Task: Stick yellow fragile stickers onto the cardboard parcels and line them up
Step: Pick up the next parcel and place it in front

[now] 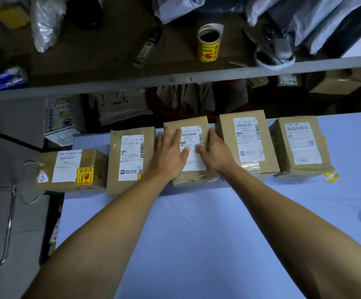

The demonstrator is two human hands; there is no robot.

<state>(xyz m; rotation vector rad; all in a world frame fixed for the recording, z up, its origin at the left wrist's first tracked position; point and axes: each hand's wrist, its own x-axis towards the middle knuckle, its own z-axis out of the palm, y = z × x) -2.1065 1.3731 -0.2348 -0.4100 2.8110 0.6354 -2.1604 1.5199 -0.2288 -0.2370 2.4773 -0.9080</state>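
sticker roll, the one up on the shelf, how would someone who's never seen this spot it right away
Look past the row of cardboard parcels to the dark shelf behind the grey rail. The sticker roll stands upright near the shelf's middle. It is the only bright yellow cylinder with red print there, among grey plastic bags.

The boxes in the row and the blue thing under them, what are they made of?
The boxes, like the middle parcel under both hands, look like brown cardboard: matte, with creased edges and glossy clear tape, plus white paper labels. The blue cover on the table looks like thin cloth or soft sheeting, since it shows faint wrinkles; which one is hard to tell.
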